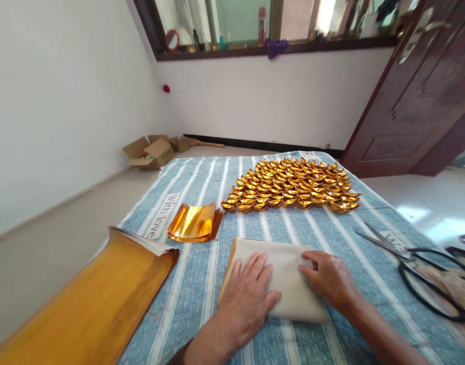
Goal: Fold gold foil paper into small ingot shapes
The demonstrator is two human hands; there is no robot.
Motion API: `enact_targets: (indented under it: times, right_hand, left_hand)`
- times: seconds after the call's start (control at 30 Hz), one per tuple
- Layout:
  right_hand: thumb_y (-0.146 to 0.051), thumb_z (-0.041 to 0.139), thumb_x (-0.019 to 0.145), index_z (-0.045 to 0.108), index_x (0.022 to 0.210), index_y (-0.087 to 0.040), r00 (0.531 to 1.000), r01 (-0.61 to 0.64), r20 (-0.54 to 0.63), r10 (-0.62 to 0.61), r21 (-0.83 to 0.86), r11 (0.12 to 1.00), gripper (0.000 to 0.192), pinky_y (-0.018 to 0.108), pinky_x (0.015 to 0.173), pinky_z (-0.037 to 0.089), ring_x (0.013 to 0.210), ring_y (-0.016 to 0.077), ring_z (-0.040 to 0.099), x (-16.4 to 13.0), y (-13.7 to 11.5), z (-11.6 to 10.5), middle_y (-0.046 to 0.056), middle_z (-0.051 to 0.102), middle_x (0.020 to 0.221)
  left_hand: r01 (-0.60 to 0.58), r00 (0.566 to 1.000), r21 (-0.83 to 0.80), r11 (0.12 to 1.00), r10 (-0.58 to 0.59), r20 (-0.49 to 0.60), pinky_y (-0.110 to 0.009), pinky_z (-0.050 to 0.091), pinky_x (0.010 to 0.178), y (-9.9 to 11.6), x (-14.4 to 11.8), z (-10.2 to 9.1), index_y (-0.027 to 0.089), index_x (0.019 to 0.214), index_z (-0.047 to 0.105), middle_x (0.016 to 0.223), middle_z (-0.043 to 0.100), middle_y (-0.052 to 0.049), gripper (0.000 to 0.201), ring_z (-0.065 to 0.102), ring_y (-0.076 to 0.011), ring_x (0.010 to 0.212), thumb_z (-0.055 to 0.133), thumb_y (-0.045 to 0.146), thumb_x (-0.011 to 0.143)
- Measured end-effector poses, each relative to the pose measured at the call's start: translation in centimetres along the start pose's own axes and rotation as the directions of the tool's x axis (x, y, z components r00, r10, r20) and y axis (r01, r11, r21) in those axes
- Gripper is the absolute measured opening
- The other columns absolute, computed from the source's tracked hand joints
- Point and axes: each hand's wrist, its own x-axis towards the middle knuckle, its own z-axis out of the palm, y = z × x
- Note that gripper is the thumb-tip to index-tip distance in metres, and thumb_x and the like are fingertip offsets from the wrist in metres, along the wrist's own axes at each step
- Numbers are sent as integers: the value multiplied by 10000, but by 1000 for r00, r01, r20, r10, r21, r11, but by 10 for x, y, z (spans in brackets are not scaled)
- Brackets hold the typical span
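A folded sheet of paper (289, 299), pale on top with a gold strip along its left edge, lies in front of me on the striped cloth. My left hand (249, 291) rests flat on it with fingers spread. At the paper's right side, my right hand (329, 276) has its fingers curled, thumb and forefinger close together on the sheet. Beyond the paper sits a small stack of cut gold foil sheets (194, 221). Rows of folded gold paper ingots (289, 185) fill the far right part of the table.
A large gold paper sheet stack (88, 299), pale underneath, covers the near left. Open black-handled scissors (403, 256) lie at the right on the blue-and-white tablecloth (202, 177). Cardboard boxes (156, 152) stand on the floor beyond; a dark red door (407, 116) is at right.
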Motion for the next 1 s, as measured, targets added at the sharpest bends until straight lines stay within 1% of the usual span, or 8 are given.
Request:
enact_targets:
  times: [0.2,0.47,0.67,0.87,1.0]
  right_hand:
    - [-312,513,796,720,1005,-200,1000,-6,25,6,-19,1000,315,308,719,423,749,206,620,-1,-1,-1,56,699,844]
    - [-331,496,810,728,953,-214,1000,18,4,-18,-10,1000,297,307,718,424,746,203,617,-3,0,0,51,703,859]
    - [-334,501,812,729,955,-210,1000,1,18,-1,-30,1000,296,303,698,411,729,205,609,-3,-1,-2,50,690,813]
    - [-325,509,816,724,968,-211,999,-11,36,12,-17,1000,286,303,712,408,743,205,610,-2,-2,-4,46,688,824]
    - [-325,501,844,713,980,-226,998,-16,65,21,-76,997,271,301,715,400,773,205,615,-3,-5,-7,45,686,859]
  left_hand:
    - [9,1000,-11,1000,-9,22,-591,221,1107,-1,1,-2,203,1344,484,1502,356,-128,466,279,-312,1397,512,393,920]
    - [-12,1000,-40,999,12,-7,-598,207,1102,-2,2,-2,208,1336,495,1497,364,-132,464,297,-321,1385,518,392,911]
    - [-22,999,-48,999,21,-24,-596,200,1107,-4,1,2,215,1342,487,1495,370,-127,470,290,-317,1389,501,419,919]
    - [-7,1000,-12,1000,8,21,-608,188,1102,-2,1,1,194,1362,461,1508,342,-136,483,263,-317,1400,477,412,931]
    - [-10,1000,-5,1000,11,22,-599,185,1106,-1,2,2,198,1375,447,1514,334,-130,490,257,-312,1404,465,417,936]
